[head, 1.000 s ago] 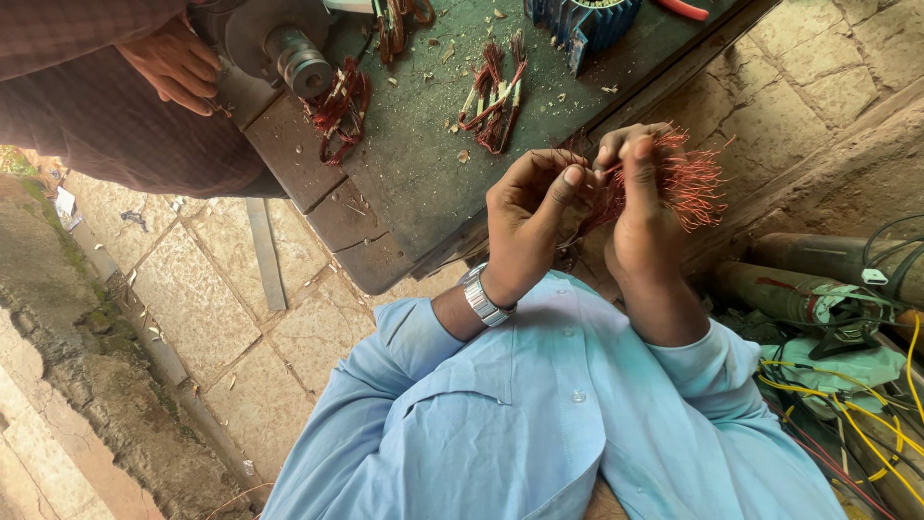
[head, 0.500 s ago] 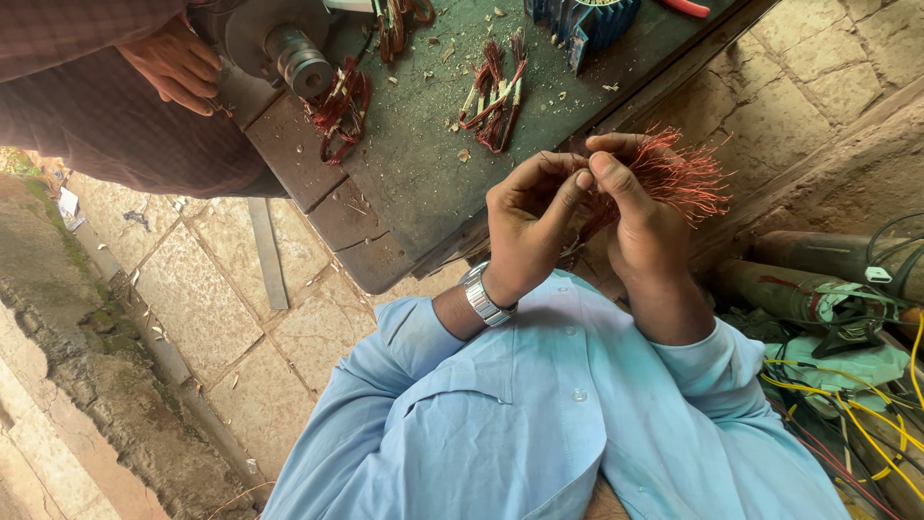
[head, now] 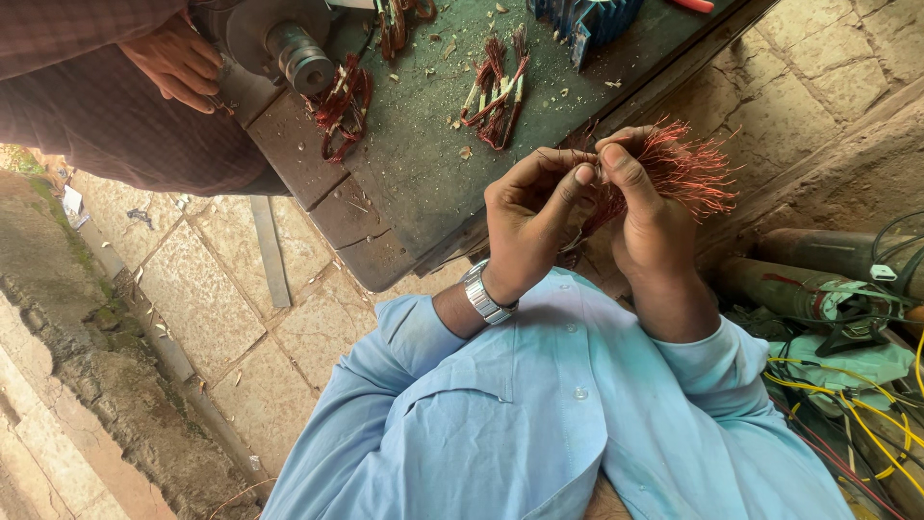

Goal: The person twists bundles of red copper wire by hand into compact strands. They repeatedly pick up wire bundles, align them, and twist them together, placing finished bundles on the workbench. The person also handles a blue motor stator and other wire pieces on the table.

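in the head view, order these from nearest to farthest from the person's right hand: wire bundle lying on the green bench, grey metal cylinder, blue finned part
From the right hand:
1. wire bundle, on the green bench just up and left of the hands.
2. blue finned part, at the top edge, above the hand.
3. grey metal cylinder, far upper left, beside another person's hand.

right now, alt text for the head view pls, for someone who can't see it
Seen from above, a person in a light blue shirt holds a bundle of thin red wire in the right hand while the left hand pinches strands. Beyond them a dark green workbench carries wire scraps; another person's hand rests at its corner.
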